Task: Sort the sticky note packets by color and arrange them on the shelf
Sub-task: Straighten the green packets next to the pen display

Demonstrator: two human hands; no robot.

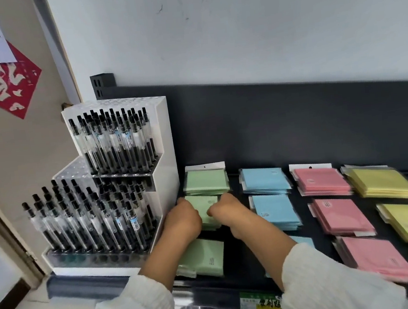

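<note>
We reach both arms to the lower centre of the frame, left hand [183,220] and right hand [223,209] knuckles up beside the middle green sticky note stack [208,204]. The dark shelf [231,260] under a white wall carries blue packets [264,180], pink packets [321,181] and yellow packets [379,181] rightwards, a pen rack [163,143] at left. Each hand's fingers curl over an edge of that stack, clamping it.
</note>
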